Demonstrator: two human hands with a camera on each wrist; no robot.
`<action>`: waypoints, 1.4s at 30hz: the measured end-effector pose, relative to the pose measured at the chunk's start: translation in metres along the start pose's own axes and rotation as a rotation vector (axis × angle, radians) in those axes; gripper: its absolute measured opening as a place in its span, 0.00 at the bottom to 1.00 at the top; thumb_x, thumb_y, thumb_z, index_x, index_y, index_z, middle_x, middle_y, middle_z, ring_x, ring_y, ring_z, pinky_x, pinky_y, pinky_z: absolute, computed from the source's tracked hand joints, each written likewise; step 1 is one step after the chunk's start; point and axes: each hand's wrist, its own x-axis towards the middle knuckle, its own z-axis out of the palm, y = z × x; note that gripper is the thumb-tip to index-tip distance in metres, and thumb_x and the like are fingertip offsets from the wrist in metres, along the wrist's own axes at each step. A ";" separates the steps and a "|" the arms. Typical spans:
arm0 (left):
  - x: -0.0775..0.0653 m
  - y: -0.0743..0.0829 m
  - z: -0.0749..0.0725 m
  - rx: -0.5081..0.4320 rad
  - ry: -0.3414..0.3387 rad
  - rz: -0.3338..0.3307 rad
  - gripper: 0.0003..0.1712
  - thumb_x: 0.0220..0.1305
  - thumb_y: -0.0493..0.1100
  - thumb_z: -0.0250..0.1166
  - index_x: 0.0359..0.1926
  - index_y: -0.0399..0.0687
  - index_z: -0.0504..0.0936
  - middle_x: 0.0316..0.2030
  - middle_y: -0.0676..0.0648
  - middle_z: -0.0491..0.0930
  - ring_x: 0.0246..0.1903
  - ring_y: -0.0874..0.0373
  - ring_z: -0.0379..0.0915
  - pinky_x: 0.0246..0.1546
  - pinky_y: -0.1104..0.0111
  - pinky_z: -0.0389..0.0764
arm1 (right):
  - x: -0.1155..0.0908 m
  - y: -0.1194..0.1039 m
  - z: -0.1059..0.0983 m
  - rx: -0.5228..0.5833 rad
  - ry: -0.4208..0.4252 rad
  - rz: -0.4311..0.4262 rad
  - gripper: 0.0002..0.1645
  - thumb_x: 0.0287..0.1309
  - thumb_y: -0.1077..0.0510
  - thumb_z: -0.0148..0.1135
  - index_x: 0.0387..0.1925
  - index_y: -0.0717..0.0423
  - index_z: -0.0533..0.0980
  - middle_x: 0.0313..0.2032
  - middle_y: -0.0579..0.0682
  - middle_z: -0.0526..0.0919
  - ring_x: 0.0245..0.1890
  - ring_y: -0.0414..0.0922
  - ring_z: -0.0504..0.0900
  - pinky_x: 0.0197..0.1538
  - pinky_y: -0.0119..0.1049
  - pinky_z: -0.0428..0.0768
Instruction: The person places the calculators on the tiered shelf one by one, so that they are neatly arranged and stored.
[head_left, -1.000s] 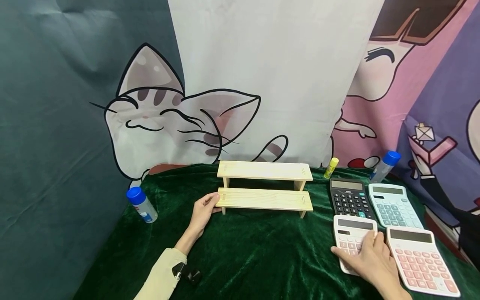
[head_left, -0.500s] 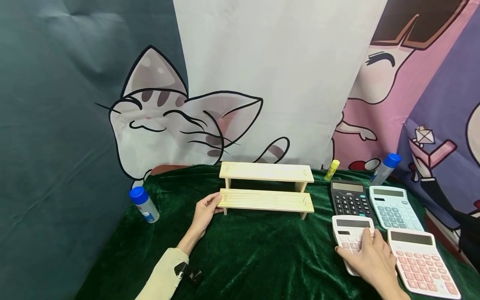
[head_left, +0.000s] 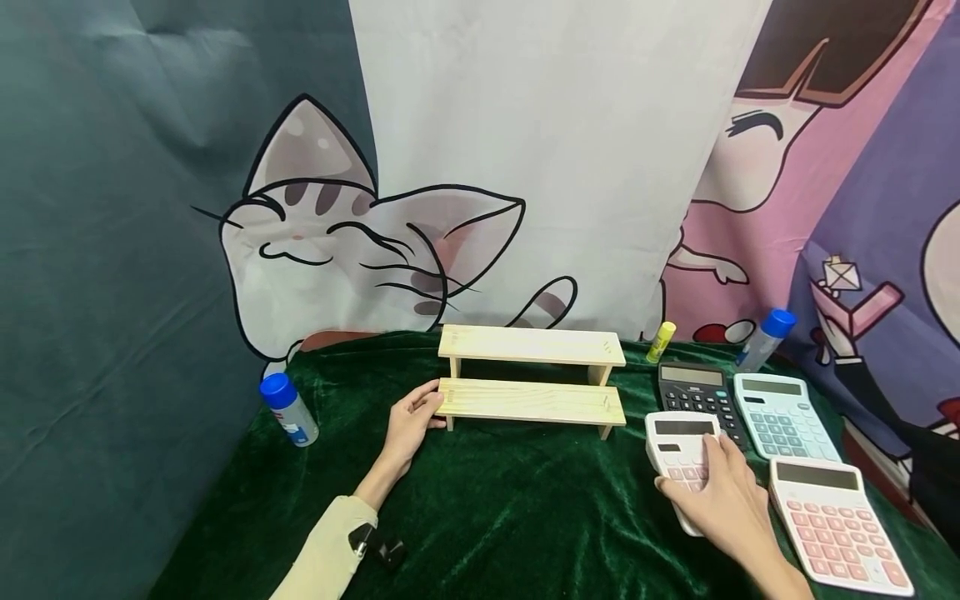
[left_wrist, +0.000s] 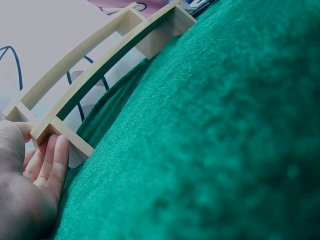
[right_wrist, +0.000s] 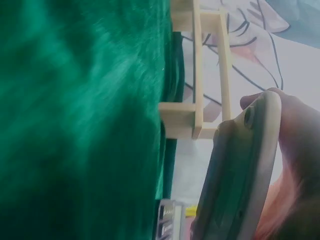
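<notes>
My left hand point(head_left: 406, 427) pinches the left end of the lower board of a two-step wooden shelf point(head_left: 532, 401). In the left wrist view the thumb lies over the board's corner and the fingers reach beneath it, beside the leg. My right hand point(head_left: 722, 502) grips a white calculator point(head_left: 684, 446) with pale pink keys, its palm covering the lower right keys. Seen from the right wrist, the calculator point(right_wrist: 242, 170) is edge-on, raised over the green cloth, with its underside facing the camera.
A black calculator point(head_left: 697, 392), a light blue one point(head_left: 787, 421) and a white one with pink keys point(head_left: 842, 525) lie at the right. Behind stand a yellow glue stick point(head_left: 661, 342) and a blue-capped bottle point(head_left: 765, 340). Another blue-capped bottle point(head_left: 289, 409) stands left.
My right hand has moved left and slightly up in the head view with the white calculator, away from the pink-keyed one beside it. My left hand stays at the shelf's end.
</notes>
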 end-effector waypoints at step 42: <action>0.001 0.002 -0.001 -0.043 -0.027 -0.011 0.22 0.71 0.46 0.63 0.63 0.46 0.77 0.46 0.43 0.81 0.26 0.61 0.77 0.22 0.75 0.81 | 0.101 -0.215 0.022 0.151 0.066 -0.455 0.56 0.41 0.32 0.66 0.70 0.50 0.62 0.71 0.58 0.59 0.63 0.57 0.66 0.54 0.54 0.67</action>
